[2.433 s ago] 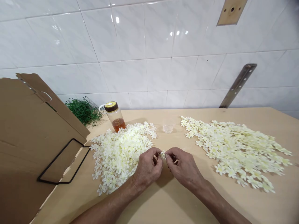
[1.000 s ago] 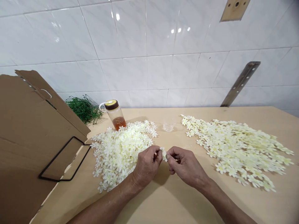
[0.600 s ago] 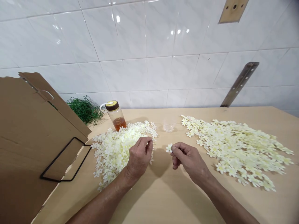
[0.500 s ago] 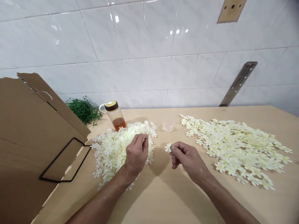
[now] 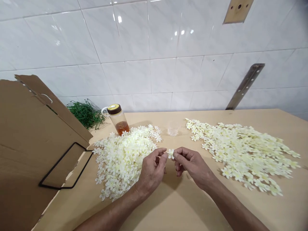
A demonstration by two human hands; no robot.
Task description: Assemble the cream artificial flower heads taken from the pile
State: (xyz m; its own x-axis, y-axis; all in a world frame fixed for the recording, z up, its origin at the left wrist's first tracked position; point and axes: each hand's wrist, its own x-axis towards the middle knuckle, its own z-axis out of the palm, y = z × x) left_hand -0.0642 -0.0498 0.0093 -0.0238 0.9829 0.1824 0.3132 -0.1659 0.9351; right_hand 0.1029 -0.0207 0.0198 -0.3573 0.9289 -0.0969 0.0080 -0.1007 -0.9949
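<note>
Between my hands is a small white artificial flower point(image 5: 170, 154) with a pale centre. My right hand point(image 5: 192, 165) pinches its right edge between thumb and forefinger, the other fingers curled beneath. At the flower's left edge are the thumb and forefinger of my left hand point(image 5: 153, 170), drawn close together; anything between their tips is too small to make out. A heap of loose white flowers point(image 5: 125, 154) lies beside and behind my left hand. To the right, more cream-white flowers point(image 5: 245, 154) are spread out in overlapping rows.
A small clear plastic cup point(image 5: 172, 130) stands beyond my hands. Behind the left heap is a drink bottle point(image 5: 117, 120) with amber liquid, near a green bundle of artificial stems point(image 5: 86, 114). A cardboard box point(image 5: 36, 144) and black wire frame point(image 5: 66, 166) are at left; a tiled wall point(image 5: 163, 77) closes the back.
My left hand moved away left over the heap, then came back right to the flower. The right hand kept hold of the flower, which now faces me with its petals spread.
</note>
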